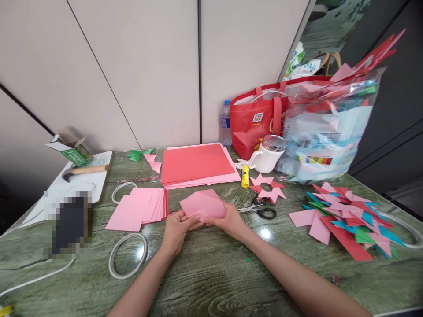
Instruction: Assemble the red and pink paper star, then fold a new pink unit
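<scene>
A pink sheet of paper (204,203), bent along its lower edge, is held between my two hands above the table. My left hand (180,226) pinches its lower left side, thumb on top. On the right side, my right hand (228,220) grips the paper with its thumb close to the left one. The fingers behind the sheet are partly hidden. Left of my hands lies a fanned stack of pink paper squares (135,209) with red ones beneath. Black-handled scissors (262,211) rest just right of my right hand.
Large red and pink sheets (198,165) lie behind my hands. A glue stick (245,176), a folded paper ring (267,188) and a white mug (269,154) stand or lie right of them. Folded pieces (353,215) pile at right. Tape rolls (128,255) and a hammer (86,171) lie left.
</scene>
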`<state>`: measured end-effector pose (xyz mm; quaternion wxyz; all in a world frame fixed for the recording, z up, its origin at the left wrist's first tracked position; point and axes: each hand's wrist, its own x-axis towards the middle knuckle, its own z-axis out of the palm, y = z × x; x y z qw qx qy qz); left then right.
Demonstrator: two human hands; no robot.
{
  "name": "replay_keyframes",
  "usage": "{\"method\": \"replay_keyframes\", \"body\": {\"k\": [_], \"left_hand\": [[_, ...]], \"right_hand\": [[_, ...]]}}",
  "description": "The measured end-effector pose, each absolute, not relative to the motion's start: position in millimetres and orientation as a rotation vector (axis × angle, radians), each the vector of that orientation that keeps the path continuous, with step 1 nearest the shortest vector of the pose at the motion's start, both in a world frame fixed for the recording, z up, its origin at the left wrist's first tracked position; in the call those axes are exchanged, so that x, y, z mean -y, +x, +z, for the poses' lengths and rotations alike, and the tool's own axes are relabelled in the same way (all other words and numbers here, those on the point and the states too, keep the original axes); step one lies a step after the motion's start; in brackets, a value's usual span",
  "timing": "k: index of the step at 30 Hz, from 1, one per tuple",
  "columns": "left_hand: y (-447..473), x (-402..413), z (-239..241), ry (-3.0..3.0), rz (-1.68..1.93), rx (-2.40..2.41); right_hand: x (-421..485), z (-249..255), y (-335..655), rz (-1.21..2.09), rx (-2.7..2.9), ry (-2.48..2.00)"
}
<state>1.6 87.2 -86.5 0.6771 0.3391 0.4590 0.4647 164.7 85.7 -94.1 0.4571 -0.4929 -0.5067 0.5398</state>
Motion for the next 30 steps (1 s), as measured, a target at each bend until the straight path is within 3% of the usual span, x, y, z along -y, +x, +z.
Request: {"method": "replay_keyframes", "body": {"k": [11,20,30], "left_hand": [[4.1,-85.1,-83.7,0.768,1.076,-1.049],[7.0,-81.5,-84.7,0.746,1.133,-1.049],[12.2,-76.0,-84.6,0.721,1.129,-1.053]], "right_hand": [[-84.8,-94.1,163.9,1.286,1.262,-1.218],[-83.2,-100.2,160.7,0.974,1.431,-1.272],[-83.2,-103.6,159.7,0.904,1.491,-1.295]]}}
